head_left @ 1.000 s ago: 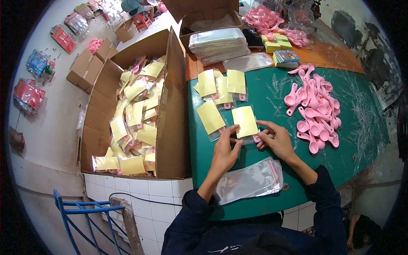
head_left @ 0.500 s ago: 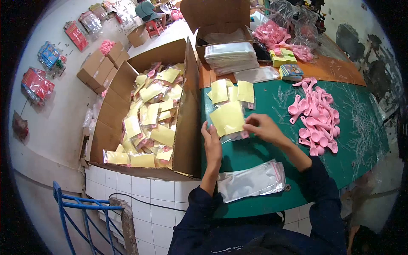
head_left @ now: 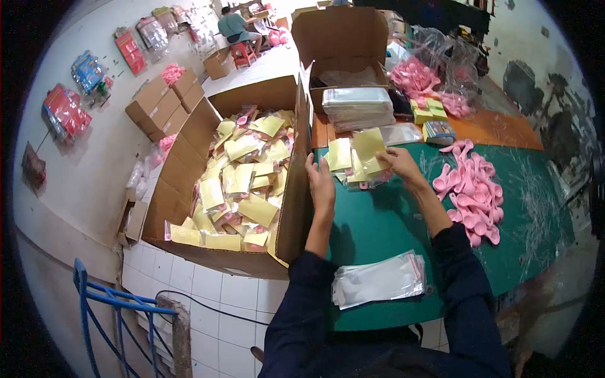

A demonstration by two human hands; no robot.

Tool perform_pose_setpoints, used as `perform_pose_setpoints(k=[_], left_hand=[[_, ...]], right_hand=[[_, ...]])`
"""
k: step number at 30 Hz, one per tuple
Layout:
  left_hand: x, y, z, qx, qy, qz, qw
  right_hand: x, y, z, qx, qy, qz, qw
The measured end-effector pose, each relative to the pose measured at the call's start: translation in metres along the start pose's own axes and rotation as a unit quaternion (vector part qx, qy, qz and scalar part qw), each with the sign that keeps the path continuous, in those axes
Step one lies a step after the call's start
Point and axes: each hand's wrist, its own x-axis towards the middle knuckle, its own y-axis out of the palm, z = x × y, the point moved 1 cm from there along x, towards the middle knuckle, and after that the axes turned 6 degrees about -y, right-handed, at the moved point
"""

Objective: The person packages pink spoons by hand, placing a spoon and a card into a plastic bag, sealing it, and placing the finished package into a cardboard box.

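My right hand (head_left: 403, 166) pinches the edge of a clear packet with a yellow card (head_left: 369, 146), holding it over other yellow-card packets (head_left: 340, 154) at the back of the green table. My left hand (head_left: 322, 186) is open beside the big carton, fingers pointing up, apart from the packets. Close to my body lies a stack of clear plastic bags (head_left: 378, 280). Right of my right hand, pink measuring spoons (head_left: 469, 189) lie in a heap.
On the left stands a large carton (head_left: 179, 183) filled with yellow-card packets. Behind the table's green part are stacked clear bags (head_left: 358, 108), small yellow boxes (head_left: 428, 110) and bagged pink spoons (head_left: 414, 77). A blue metal rail (head_left: 120, 299) is at lower left. Another person (head_left: 234, 28) sits far back.
My right hand has carried the yellow-card packet back and right, over the other packets. My left hand has come away from it. The whole view has shifted slightly.
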Motion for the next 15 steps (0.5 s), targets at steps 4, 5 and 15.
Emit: perform_pose_setpoints(k=[4, 5, 15], left_hand=[[0.052, 0.013, 0.053, -0.007, -0.037, 0.136, 0.990], [0.048, 0.011, 0.051, 0.045, -0.039, 0.140, 0.988], [0.019, 0.000, 0.043, -0.250, -0.094, 0.178, 0.947]], right_hand=[[0.051, 0.003, -0.063, -0.191, 0.043, -0.038, 0.980], [0.055, 0.010, -0.065, -0.154, 0.011, -0.031, 0.987], [0.031, 0.055, -0.015, 0.234, 0.091, 0.119, 0.961]])
